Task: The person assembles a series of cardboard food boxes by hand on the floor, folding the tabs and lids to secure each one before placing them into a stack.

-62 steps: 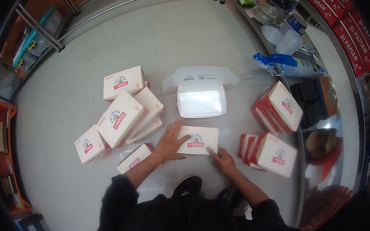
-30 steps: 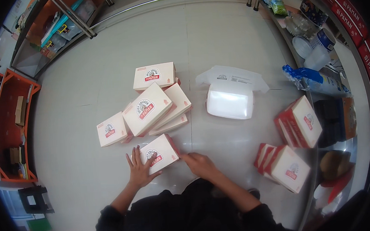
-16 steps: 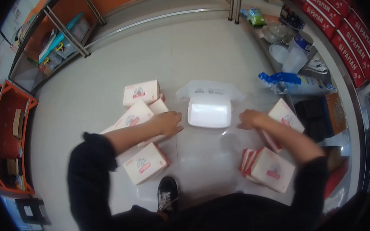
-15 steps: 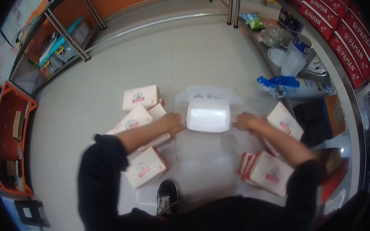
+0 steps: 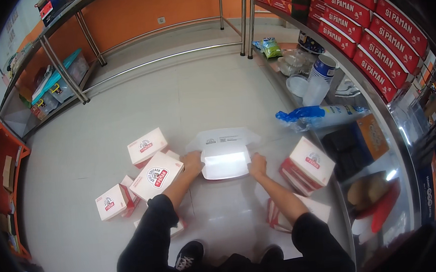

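Observation:
An open cardboard food box (image 5: 225, 167), white inside, sits on the floor in front of me with its printed lid (image 5: 230, 136) folded back on the far side. My left hand (image 5: 193, 163) is closed at the box's left wall; its fingertips are partly hidden. Against the right wall, the curled fingers of my right hand (image 5: 258, 164) pinch the edge. Closed cream-and-red boxes lie on both sides: a large one (image 5: 156, 176) beside my left forearm, another (image 5: 147, 146) behind it, and a stack (image 5: 308, 162) right of my right hand.
A metal shelf on the right holds stacked red cartons (image 5: 368, 39), cups (image 5: 320, 76) and a blue-and-clear plastic packet (image 5: 322, 114). An orange cabinet (image 5: 8, 176) stands at the left. Teal-lidded bins (image 5: 60, 86) rest under the far-left table. My shoe (image 5: 190, 254) is near the boxes.
Both hands have closed in on the open box's sides from slightly apart. The view has shifted, bringing the right shelf's red cartons further into sight.

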Demonstrator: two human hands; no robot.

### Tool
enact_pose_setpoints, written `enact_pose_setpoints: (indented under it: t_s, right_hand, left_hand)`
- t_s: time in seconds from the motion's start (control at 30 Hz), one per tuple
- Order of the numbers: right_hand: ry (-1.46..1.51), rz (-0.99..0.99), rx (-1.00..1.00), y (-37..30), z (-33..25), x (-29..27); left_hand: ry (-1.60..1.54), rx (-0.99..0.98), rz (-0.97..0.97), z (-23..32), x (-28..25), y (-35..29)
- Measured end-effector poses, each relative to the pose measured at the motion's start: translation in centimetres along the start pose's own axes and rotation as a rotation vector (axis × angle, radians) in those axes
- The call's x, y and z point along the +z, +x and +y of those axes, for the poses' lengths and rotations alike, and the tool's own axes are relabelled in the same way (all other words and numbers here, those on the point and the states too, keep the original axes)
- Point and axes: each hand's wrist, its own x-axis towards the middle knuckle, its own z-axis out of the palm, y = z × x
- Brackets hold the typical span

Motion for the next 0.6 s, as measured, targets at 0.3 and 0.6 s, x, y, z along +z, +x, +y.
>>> enact_pose_setpoints:
  t_s: [0.3, 0.6]
  right_hand:
    - [-0.057, 0.005, -0.051, -4.0, -4.1, -2.6]
    - [0.664, -0.225, -0.240, -6.7, -7.9, -12.2]
  left_hand:
    - [-0.252, 0.107, 0.034, -2.7, 0.1, -0.9]
    - [-1.626, 0.161, 0.019, -4.2, -7.6, 0.8]
